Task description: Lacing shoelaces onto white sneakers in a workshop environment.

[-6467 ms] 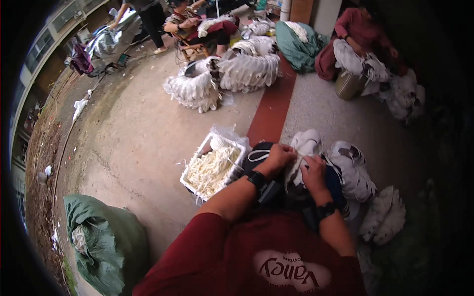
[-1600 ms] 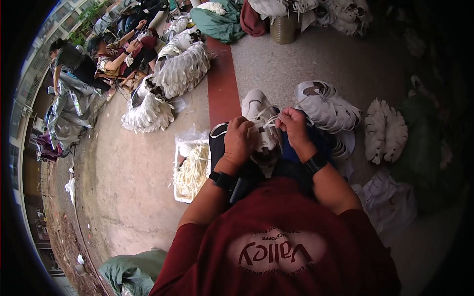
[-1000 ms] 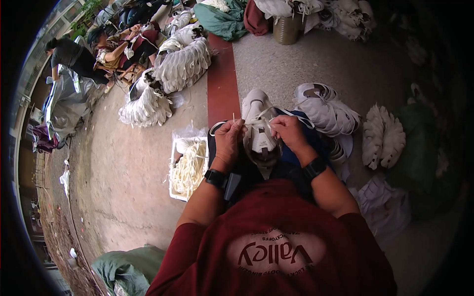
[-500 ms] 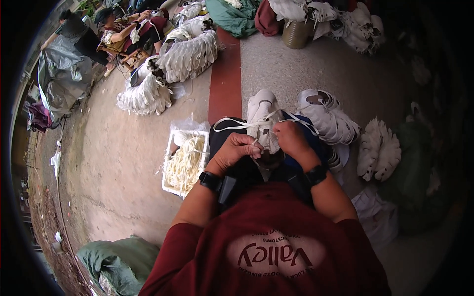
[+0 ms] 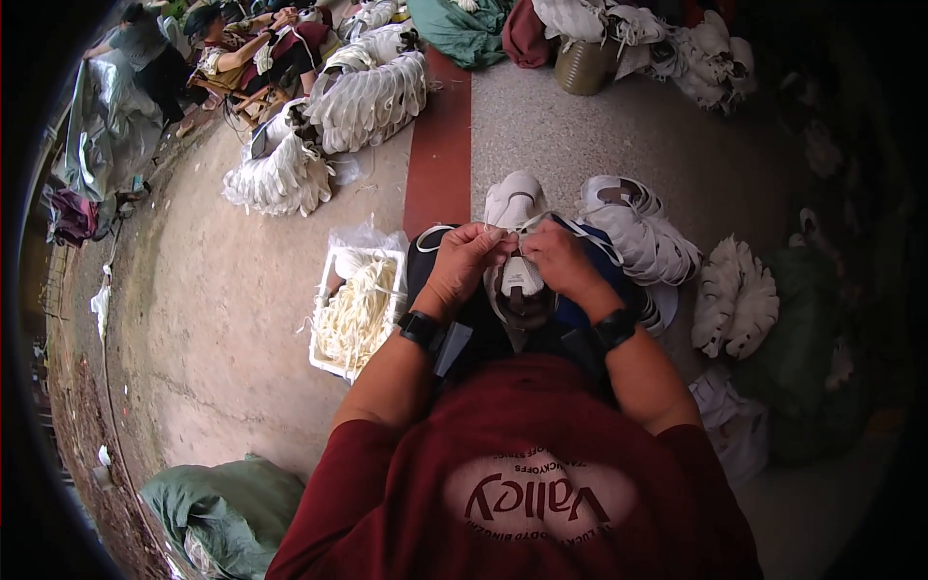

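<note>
A white sneaker (image 5: pixel 515 200) rests between my knees, toe pointing away from me and its opening toward me. White shoelace (image 5: pixel 431 235) runs across its front, with a loop out to the left. My left hand (image 5: pixel 471 255) pinches the lace with thumb and forefinger at the left side of the shoe's eyelets. Close against it, my right hand (image 5: pixel 561 257) is closed on the lace from the right. The fingertips of both hands nearly meet over the shoe, covering the lace ends. The shoe's tongue (image 5: pixel 523 277) shows below them.
Left of my knees stands a white foam box (image 5: pixel 319 354) full of cream laces. Nested white shoe uppers (image 5: pixel 652 242) lie to my right, with more bundles (image 5: pixel 280 179) at far left. Green sacks (image 5: pixel 227 507) lie around. Two people, one seated (image 5: pixel 242 58), are at the upper left.
Both hands have moved forward up the shoe and drawn closer together. The lace, earlier stretched wide on both sides, now shows a smaller loop at the left.
</note>
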Tool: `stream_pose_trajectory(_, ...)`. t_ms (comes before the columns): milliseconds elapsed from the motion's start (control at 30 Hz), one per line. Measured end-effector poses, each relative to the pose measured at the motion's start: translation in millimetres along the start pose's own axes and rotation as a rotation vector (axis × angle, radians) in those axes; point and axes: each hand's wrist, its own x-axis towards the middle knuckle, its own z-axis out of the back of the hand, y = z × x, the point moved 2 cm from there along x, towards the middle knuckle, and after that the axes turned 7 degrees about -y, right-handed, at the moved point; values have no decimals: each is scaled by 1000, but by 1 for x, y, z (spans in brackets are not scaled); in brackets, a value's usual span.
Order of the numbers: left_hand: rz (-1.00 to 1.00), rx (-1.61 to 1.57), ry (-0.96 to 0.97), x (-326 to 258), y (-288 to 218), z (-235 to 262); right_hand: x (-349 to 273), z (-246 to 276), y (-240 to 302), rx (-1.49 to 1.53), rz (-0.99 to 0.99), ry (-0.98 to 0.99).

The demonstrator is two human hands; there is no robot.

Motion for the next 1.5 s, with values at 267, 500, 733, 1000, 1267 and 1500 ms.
stream_pose_trajectory(267,-75,194,135,-10,-9,-7,-4,-10,-3,60,-19,-129)
stream_pose_trajectory(500,-62,-110,-154,0,-5,5,-10,-7,-12,219,-81,-53)
stream_pose_trajectory(733,-41,-50,-131,4,5,3,-6,-15,-6,100,9,-160)
stream_pose_trajectory(1000,-459,928,-321,-19,2,2,-13,-9,-5,138,-34,-237)
stream_pose_trajectory(1267,-411,1133,-399,-34,-2,-10,-10,-21,4,2,-5,-246)
stream_pose_trajectory(1500,-534,1122,-159,-29,5,-10,-22,-13,-16,250,-81,-339)
